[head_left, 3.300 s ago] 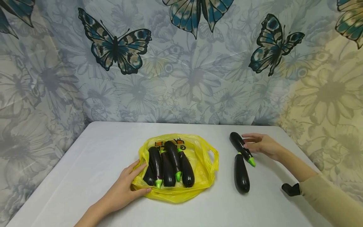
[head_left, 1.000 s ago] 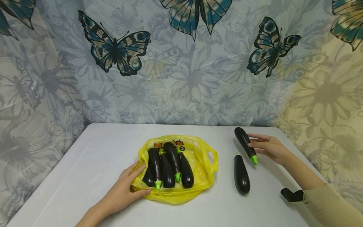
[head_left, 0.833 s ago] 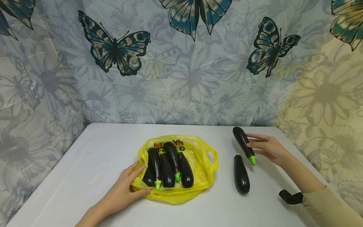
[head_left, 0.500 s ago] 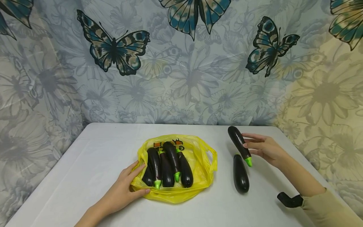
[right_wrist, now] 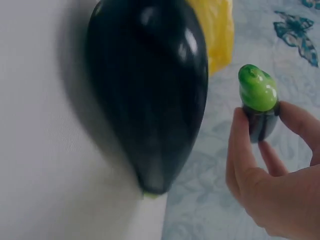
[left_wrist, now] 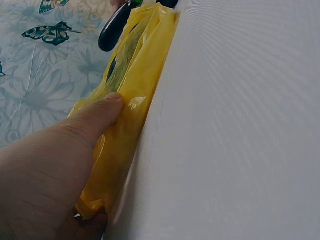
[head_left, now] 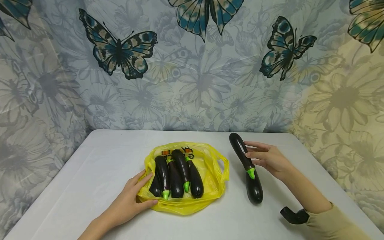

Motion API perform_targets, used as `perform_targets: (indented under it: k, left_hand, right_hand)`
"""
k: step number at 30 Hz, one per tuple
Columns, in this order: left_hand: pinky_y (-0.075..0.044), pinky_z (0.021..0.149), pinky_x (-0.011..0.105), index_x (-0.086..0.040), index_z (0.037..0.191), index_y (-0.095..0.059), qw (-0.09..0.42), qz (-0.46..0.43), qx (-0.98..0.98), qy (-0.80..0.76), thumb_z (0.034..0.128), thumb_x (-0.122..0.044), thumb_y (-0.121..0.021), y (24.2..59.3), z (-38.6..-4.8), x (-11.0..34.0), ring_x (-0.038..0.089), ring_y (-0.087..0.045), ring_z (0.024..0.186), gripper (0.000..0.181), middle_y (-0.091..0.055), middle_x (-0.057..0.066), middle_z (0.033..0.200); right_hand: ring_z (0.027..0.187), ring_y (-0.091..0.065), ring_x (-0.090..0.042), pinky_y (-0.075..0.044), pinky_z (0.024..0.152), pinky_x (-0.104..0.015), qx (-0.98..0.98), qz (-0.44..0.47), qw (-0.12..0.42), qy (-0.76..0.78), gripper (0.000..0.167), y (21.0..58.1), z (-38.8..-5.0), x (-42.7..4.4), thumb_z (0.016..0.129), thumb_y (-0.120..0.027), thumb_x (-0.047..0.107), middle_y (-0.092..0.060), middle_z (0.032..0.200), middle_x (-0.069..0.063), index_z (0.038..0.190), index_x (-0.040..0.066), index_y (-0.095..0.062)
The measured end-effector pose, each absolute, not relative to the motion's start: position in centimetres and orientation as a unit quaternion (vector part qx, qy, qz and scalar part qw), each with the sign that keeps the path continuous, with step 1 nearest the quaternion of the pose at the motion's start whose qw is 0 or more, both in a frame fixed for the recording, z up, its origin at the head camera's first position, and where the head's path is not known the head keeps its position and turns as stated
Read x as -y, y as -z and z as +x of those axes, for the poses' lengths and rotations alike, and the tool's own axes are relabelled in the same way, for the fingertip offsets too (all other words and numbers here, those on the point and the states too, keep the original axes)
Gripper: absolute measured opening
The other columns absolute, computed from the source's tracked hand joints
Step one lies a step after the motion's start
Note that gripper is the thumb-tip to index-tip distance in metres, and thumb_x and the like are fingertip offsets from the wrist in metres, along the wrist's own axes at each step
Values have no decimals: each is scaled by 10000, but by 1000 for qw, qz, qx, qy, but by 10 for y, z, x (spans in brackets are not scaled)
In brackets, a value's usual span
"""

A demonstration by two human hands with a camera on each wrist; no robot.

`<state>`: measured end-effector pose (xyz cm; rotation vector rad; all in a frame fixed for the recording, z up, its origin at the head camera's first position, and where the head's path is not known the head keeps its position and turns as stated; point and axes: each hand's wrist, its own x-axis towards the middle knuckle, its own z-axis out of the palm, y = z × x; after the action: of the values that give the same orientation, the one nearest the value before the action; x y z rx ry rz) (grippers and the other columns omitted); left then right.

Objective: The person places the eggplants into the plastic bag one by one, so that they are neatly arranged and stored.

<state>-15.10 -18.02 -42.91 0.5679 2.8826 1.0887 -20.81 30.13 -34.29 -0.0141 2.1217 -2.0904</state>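
A yellow plastic bag (head_left: 183, 209) lies with its mouth open on the table, several dark eggplants (head_left: 176, 181) side by side inside it. My left hand (head_left: 127, 198) holds the bag's left rim; in the left wrist view the thumb (left_wrist: 102, 112) presses on the yellow plastic. To the right of the bag, my right hand (head_left: 271, 161) pinches one eggplant (head_left: 238, 146) between thumb and fingers, above the table, its green stem end toward me. Another eggplant (head_left: 255, 191) lies on the table, its upper end hidden behind the held one. It looms large beside my hand in the right wrist view.
The table (head_left: 99, 166) has a white cover and reaches back to a wall cloth (head_left: 204, 93) printed with butterflies and flowers. A loop handle (head_left: 224, 170) of the bag sticks out on its right side. A black device (head_left: 295, 216) juts from my right sleeve.
My right hand has lifted the eggplant off the table and carried it left toward the bag, so it now overlaps the lying one in the head view. The left hand has stayed on the bag.
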Motion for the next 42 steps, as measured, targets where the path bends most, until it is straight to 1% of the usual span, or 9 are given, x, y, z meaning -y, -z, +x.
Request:
perform_targets:
  k: [6,15,21,25,30,36,42]
  left_hand:
    - [-307,1013,667,-316,1549,-326,-3,180,-920,-347,768,-707,-672,429,-151,182,382,-215,1415,939,-188,114,1598]
    - [-311,1020,651,-317,1542,-339,3,181,-919,-350,768,-705,-675,428,-152,182,350,-206,1423,929,-193,55,1601]
    - [-304,1030,644,-328,1539,-337,21,176,-920,-349,757,-720,-672,429,-148,182,338,-198,1428,936,-181,38,1606]
    - [-303,1033,641,-320,1539,-342,20,175,-920,-349,757,-723,-669,429,-148,182,336,-201,1427,939,-184,38,1605]
    - [-304,1028,649,-307,1542,-343,13,178,-920,-348,759,-720,-671,428,-149,182,349,-205,1424,943,-188,44,1604]
    - [-302,1030,646,-307,1545,-334,11,181,-919,-349,767,-709,-674,427,-151,181,343,-202,1426,940,-182,40,1606]
    - [-307,1029,644,-308,1548,-327,11,181,-918,-351,771,-708,-672,428,-150,181,336,-198,1429,939,-176,36,1607]
  right_hand:
    - [1070,-634,-198,-523,878,-338,-709,2,90,699,596,340,-208,-272,857,-765,60,-599,1269,-82,1407,34,-536]
    - [1102,-615,-221,-514,903,-368,-684,5,104,722,598,337,-201,-232,857,-766,55,-575,1304,-131,1403,11,-527]
    - [1063,-628,-244,-534,860,-347,-693,13,101,714,584,339,-188,-204,844,-775,54,-592,1282,-162,1380,2,-550]
    - [1043,-638,-265,-541,842,-348,-700,11,106,707,559,343,-184,-188,842,-768,40,-602,1270,-177,1361,-3,-565]
    - [1025,-648,-284,-541,850,-384,-735,11,110,669,529,348,-187,-174,809,-791,46,-614,1258,-161,1308,15,-617]
    - [983,-664,-279,-547,835,-409,-775,17,98,624,486,352,-194,-165,782,-803,33,-657,1188,-131,1249,45,-670]
    - [965,-668,-271,-554,818,-405,-778,28,105,619,443,361,-200,-162,810,-775,7,-661,1159,-157,1239,6,-664]
